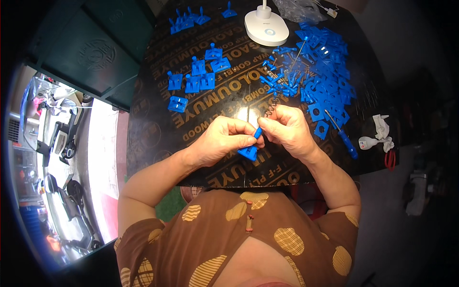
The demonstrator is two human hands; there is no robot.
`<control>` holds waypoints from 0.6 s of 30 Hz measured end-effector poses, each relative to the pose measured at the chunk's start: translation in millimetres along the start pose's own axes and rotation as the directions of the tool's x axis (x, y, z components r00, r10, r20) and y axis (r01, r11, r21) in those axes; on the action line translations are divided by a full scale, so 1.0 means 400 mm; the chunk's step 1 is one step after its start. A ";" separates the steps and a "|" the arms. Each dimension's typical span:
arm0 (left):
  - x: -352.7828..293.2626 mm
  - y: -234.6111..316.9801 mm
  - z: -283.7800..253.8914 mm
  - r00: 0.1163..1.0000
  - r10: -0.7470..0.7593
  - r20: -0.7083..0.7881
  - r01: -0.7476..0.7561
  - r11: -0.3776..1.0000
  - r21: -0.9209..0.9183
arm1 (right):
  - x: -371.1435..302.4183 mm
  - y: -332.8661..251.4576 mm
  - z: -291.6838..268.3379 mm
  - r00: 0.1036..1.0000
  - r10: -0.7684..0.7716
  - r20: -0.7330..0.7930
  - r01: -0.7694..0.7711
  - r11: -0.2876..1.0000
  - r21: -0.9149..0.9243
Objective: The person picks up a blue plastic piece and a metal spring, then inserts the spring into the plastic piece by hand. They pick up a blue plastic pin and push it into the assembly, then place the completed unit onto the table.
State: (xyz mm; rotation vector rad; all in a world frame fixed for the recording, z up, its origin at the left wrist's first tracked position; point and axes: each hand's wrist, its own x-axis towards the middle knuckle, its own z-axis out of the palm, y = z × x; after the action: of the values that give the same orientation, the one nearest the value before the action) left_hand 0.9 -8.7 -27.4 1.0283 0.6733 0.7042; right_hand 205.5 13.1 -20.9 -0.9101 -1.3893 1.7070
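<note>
Above the near part of the table, my left hand (228,136) is closed round a blue plastic piece (247,152) with a flat base and an upright peg. My right hand (288,128) meets it at the peg's top, thumb and forefinger pinched together. What those fingertips hold is hidden. A dark coil spring (271,108) shows just past the right fingers; whether they grip it I cannot tell. To the left stand several similar blue pieces (198,66), base plates with pegs. Beyond my right hand lies a heap of blue plates (330,62) beside loose blue pegs and metal pins (282,79).
A white lamp base (267,27) stands at the far side, near a clear plastic bag (300,10). A blue-handled screwdriver (348,143) lies at the right, with a small white bottle (367,142) and crumpled tissue (381,126). More blue pieces (185,20) stand at the far left.
</note>
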 end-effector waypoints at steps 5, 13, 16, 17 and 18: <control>0.007 -0.014 0.001 0.996 0.090 -0.011 -0.090 0.995 -0.051 | -0.005 -0.018 0.012 1.000 0.014 -0.009 -0.013 0.995 0.099; -0.001 0.007 0.022 0.816 0.308 -0.488 -0.187 0.941 0.281 | -0.004 -0.007 0.001 0.996 0.002 -0.094 0.002 0.999 0.048; -0.014 0.005 0.017 0.831 0.325 -0.451 -0.137 0.906 0.401 | -0.006 -0.006 -0.004 0.996 -0.009 -0.085 0.011 1.000 0.029; -0.017 0.001 0.009 0.852 0.339 -0.399 -0.203 0.916 0.346 | -0.006 -0.007 -0.005 0.997 -0.009 -0.083 0.011 0.999 0.030; -0.017 -0.004 0.003 0.868 0.357 -0.346 -0.265 0.921 0.286 | -0.006 -0.009 -0.005 0.997 -0.006 -0.073 0.009 0.999 0.031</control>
State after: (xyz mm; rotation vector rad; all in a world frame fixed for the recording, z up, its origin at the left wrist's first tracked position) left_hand -1.9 -15.4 -27.2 1.2406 0.9643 1.1595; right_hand 209.0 12.2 -17.7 -0.9391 -1.3125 1.6691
